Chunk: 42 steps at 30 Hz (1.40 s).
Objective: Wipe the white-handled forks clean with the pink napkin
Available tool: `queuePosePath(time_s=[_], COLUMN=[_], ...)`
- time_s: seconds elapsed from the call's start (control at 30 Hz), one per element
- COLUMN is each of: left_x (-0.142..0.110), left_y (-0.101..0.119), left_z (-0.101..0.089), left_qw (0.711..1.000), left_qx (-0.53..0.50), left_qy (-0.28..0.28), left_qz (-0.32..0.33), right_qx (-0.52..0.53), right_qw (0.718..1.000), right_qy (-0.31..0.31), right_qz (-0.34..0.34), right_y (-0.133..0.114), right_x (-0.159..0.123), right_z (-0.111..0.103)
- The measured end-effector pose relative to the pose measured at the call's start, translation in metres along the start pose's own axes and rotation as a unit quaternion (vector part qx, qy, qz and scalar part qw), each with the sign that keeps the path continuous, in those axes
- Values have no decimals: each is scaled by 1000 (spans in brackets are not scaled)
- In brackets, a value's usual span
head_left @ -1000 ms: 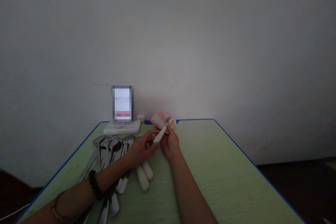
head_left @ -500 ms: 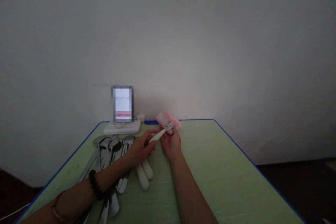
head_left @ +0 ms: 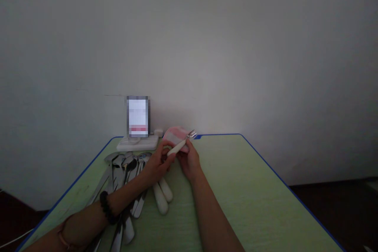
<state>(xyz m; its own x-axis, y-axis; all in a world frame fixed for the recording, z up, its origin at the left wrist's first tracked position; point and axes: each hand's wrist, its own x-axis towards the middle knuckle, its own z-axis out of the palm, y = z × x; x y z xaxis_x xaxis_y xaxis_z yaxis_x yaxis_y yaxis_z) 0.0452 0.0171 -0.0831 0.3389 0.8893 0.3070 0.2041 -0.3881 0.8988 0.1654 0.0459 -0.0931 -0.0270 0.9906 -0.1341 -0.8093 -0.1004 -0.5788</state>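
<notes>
A fork (head_left: 178, 147) with a white handle and metal tines is held up over the far middle of the table, its tines pointing up and right. My left hand (head_left: 159, 161) is closed on the lower end of its handle. Behind the fork spreads a pink and white cloth (head_left: 176, 134). My right hand (head_left: 190, 160) is closed on this cloth, with the thumb against the fork near its neck. Below my left forearm lies a pile of spoons and other metal cutlery (head_left: 118, 165), partly hidden by the arm. Two thick white handles (head_left: 161, 199) stick out from the pile.
A device with a lit, blurred screen (head_left: 138, 116) stands on a white base (head_left: 137, 143) at the back left. Beside it sits a small white plug-like piece (head_left: 158, 132). The green table (head_left: 251, 189) has a blue edge and meets a plain wall (head_left: 236, 67).
The cloth has shifted left and now lies behind the fork's handle. The tines have come clear of the cloth and point further right. My right hand has moved slightly left.
</notes>
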Motion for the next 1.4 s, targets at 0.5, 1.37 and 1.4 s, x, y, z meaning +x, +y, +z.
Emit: queuePosePath(time_s=[0.5,1.37,1.4], left_x=[0,1,1], left_y=[-2,-10,-10], left_z=[-6,-2,-2], left_qw=[992,997,997], left_qx=[32,75,73], left_qy=[117,-24,-24], left_qz=[30,6,6], right_qx=[59,-47,-56], right_qw=[996,999,998], right_qy=[69,8,-2], right_qz=[-4,-23,-22], right_y=[-4,4,4], right_x=[3,3,3], right_z=[-5,-3,-3])
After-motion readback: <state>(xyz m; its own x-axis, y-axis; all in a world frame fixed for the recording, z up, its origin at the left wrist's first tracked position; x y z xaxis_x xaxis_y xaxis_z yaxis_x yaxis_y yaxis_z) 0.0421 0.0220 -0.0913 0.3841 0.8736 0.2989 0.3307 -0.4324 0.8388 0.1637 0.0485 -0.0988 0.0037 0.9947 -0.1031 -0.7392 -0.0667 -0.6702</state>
